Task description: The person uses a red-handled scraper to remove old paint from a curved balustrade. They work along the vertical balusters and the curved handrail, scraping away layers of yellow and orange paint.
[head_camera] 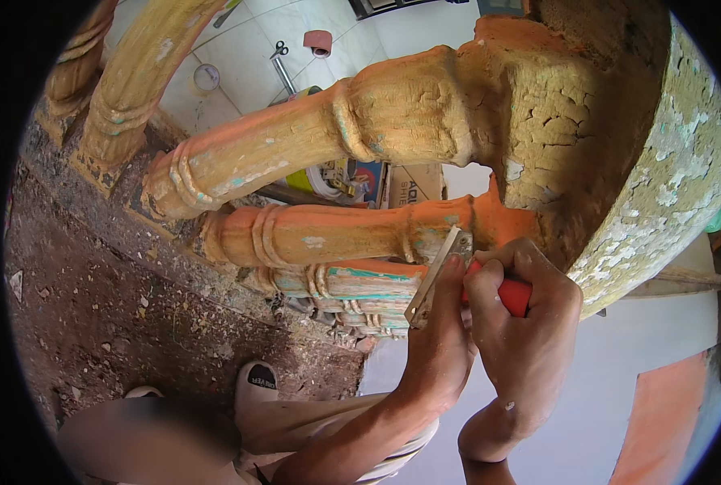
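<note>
Both of my hands are on a paint scraper with a red handle (514,297) and a flat metal head (439,276). My right hand (533,339) grips the handle. My left hand (442,342) is wrapped behind the metal head, its thumb lying along it. The blade edge is at the upper part of a baluster (336,233) with patchy orange, tan and turquoise paint; whether it touches cannot be told. A larger baluster (275,148), cracked and worn, stands beside it under a thick top rail (645,200) with flaking paint.
Paint chips litter the dirt floor (111,339) near my shoes (257,379). Through the gaps, a tiled floor (239,91) holds scissors (281,48), a red sandpaper roll (318,42), a tape roll (206,77) and a cardboard box (418,182). More balusters (360,285) continue below.
</note>
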Demonstrator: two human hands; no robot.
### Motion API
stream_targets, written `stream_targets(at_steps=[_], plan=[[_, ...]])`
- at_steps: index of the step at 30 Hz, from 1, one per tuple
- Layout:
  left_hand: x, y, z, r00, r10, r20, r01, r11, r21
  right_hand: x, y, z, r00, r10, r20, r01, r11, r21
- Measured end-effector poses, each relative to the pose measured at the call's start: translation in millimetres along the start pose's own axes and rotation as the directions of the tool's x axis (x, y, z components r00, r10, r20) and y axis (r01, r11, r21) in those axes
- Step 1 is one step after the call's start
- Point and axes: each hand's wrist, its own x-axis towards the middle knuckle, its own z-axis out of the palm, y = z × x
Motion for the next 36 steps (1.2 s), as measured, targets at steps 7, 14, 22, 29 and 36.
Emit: stream_targets(at_steps=[7,14,22,29,36], plan=[[-4,12,3,0.995,-0.02,-0.101,0.002,0.985,-0.17,8,-4,7,0.991,-0.099,0.087,0.103,0.993,-0.05],[-2,1,4,1.0,-0.017,0.018,0.018,0.997,-0.079,2,-1,-3,0.999,-0.034,-0.006,0.034,0.999,0.001],[-3,11,16,0.992,-0.118,-0.047,0.109,0.979,-0.17,10,-11,-5,0.998,-0.01,0.067,0.019,0.99,-0.139],[-1,14,8,0.992,-0.129,0.005,0.128,0.982,-0.137,22,-17,-5,0.986,0.031,0.163,-0.008,0.99,-0.14],[-2,7,18,0.989,-0.142,-0.045,0.131,0.974,-0.183,16,-25,-2,0.998,0.024,0.055,-0.017,0.992,-0.123]])
